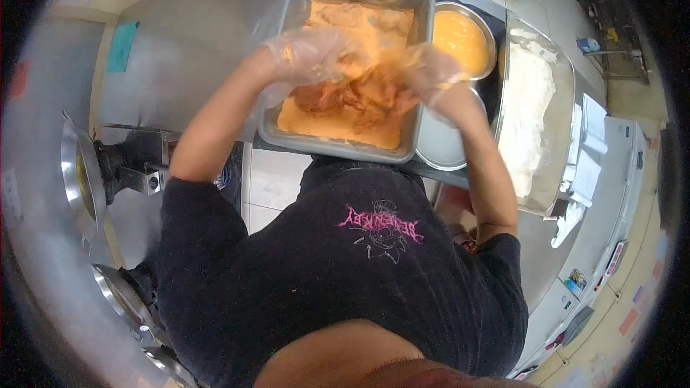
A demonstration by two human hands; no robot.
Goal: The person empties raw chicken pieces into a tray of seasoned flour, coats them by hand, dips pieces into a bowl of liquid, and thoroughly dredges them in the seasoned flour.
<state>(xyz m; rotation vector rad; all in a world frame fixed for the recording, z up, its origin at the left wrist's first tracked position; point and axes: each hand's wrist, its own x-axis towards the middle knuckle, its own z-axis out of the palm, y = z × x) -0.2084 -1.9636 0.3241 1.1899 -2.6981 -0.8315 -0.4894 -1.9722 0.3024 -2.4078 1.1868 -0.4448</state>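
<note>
A deep grey tub point(269, 111) holds orange powder point(338, 128) with coated, reddish-orange pieces point(352, 100) in it. Both hands wear clear plastic gloves dusted with orange. Over the tub's left side is my left hand point(313, 57), its fingers at the powdery pieces and smeared by motion. My right hand point(431, 72) is over the tub's right side, its fingers blurred against the orange mass. What either hand holds cannot be made out.
Right of the tub are a round pan of yellow liquid point(460, 39), a second round pan with a pale surface point(442, 144), and a large tray of white powder point(528, 115). Papers point(588, 144) lie farther right. Metal pans point(83, 172) stand at the left.
</note>
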